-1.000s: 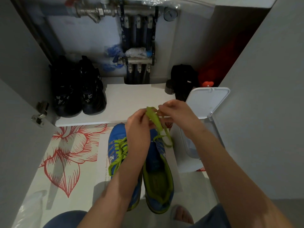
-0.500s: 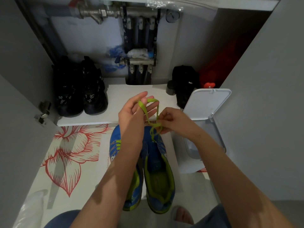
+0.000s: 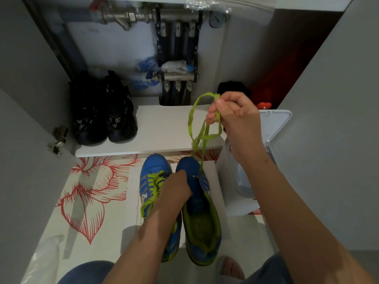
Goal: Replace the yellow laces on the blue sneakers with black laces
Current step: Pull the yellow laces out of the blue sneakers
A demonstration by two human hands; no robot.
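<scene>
Two blue sneakers stand side by side on the floor. The left sneaker [image 3: 152, 167] is still threaded with yellow-green laces. The right sneaker [image 3: 203, 228] shows a bare tongue and a green lining. My right hand [image 3: 235, 115] is raised above the shelf and pinches a looped yellow lace [image 3: 191, 119]. One strand of it hangs down to the front of the right sneaker. My left hand [image 3: 176, 187] rests low between the two sneakers, with its fingers bent down out of sight. No black laces are visible.
A pair of black shoes [image 3: 102, 113] sits on the white shelf [image 3: 164, 128] at the back left. An open white bin [image 3: 274, 128] stands right of the sneakers. Pipes [image 3: 176, 37] run behind. A red-flowered mat [image 3: 88, 191] lies under the sneakers, and grey cabinet doors flank both sides.
My right hand has risen up and to the right with the yellow lace, drawing it out longer. My left hand has let go of the lace and dropped onto the sneakers.
</scene>
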